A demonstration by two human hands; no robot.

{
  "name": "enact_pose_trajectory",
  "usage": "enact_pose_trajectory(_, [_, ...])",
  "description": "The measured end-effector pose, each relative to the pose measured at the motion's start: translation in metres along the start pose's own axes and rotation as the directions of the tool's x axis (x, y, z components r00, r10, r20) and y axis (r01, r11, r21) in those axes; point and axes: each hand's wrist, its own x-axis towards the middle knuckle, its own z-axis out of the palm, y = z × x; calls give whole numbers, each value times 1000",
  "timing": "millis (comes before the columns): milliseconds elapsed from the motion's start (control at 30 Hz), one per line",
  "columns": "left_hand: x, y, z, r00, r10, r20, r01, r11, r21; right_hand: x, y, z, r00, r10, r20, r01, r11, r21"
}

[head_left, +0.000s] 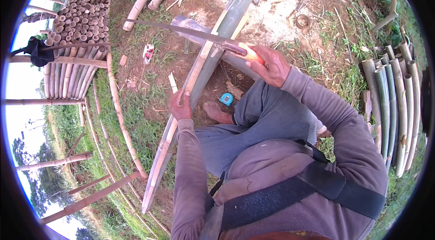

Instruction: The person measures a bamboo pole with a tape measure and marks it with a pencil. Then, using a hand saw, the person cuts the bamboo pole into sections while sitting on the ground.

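My right hand [272,64] is closed round the orange-and-wood handle of a handsaw [188,31]. Its long tapering blade reaches left across a pale bamboo strip [202,59]; teeth are too fine to make out. That strip lies along a long green bamboo pole [235,7], which slants from the far top to the lower left. Lower down, my left hand [181,104] grips the strip, thumb on top. A thick bamboo log [188,25] passes crosswise under the pole, beneath the saw.
By my bare foot [217,113] lies a turquoise tape measure [226,99]. Cut bamboo poles [394,104] stand at the right. More bamboo is stacked [81,18] at the far left, beside a bamboo rail [118,113]. Pale dust and chips [281,18] cover the ground ahead.
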Motion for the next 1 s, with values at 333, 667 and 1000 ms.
enact_pose_trajectory(333, [-2,12,2,993,82,87,-91,990,110,22,80,-45,957,290,-4,-284,933,-222])
enact_pose_trajectory(667, [74,106,113,964,218,151,-234,967,104,19,98,-45,979,202,16,-193,954,-230])
enact_pose_trajectory(1000, [116,125,192,992,90,84,-97,992,76,11,124,-41,961,276,6,-274,955,-111])
